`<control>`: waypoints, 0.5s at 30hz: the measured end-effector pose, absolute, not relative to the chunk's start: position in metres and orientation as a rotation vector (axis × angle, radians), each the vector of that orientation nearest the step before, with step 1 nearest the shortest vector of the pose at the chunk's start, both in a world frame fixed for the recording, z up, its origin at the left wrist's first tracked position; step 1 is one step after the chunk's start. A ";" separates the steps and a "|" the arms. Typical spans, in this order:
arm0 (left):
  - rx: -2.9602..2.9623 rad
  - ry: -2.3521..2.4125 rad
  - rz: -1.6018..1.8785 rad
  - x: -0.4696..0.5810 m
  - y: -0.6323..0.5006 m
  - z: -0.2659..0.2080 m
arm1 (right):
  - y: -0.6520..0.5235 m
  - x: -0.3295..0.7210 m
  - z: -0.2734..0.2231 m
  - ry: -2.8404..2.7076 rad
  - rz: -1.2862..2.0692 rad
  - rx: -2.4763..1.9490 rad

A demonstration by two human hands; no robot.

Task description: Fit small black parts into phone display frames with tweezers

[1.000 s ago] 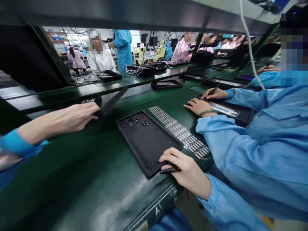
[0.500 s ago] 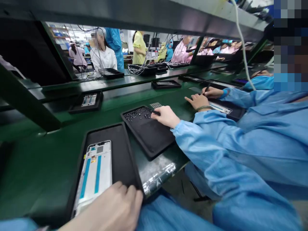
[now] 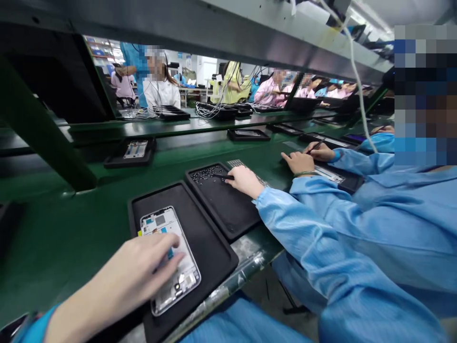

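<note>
My left hand (image 3: pixel 152 264) hovers over or rests on a silvery phone frame (image 3: pixel 191 269) with blue strips; contact is unclear. Thumb and index finger are apart with nothing between them, while the other fingers are partly hidden. The frame lies in a black tray (image 3: pixel 210 257). My right hand (image 3: pixel 246 180) pinches dark tweezers (image 3: pixel 223 176) above a second black tray (image 3: pixel 228 214). Their tip points toward many small dark screws (image 3: pixel 204 175) scattered in its far end. Whether the tip holds a screw is too small to tell.
A co-worker's hands (image 3: pixel 300 162) work over another tray at right. A small slotted plate (image 3: pixel 234 163) lies behind the screw tray. More trays with phone frames (image 3: pixel 136 149) sit farther back. A green post (image 3: pixel 46 128) slants at left; a metal beam (image 3: pixel 228 33) crosses overhead.
My left hand has left the phone tray's near edge and moved over the phone frame. That tray now sits angled, alongside the screw tray. The tweezers have shifted over the screws.
</note>
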State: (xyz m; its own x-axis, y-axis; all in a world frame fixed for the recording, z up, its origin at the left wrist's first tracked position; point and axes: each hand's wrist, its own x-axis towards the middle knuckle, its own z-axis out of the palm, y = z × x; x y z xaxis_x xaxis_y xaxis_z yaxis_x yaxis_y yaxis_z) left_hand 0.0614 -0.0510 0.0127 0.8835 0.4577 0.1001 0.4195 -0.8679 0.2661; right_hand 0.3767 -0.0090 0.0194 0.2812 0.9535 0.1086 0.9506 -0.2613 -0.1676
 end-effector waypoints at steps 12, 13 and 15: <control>2.359 1.204 0.953 0.026 -0.009 0.015 | 0.001 0.376 0.027 -1.857 0.007 -2.056; 2.350 1.203 0.967 0.030 -0.007 0.015 | 0.005 0.363 0.028 -1.870 0.091 -1.928; 2.347 1.173 0.956 0.036 -0.004 0.014 | 0.012 0.328 0.029 -1.913 0.364 -1.604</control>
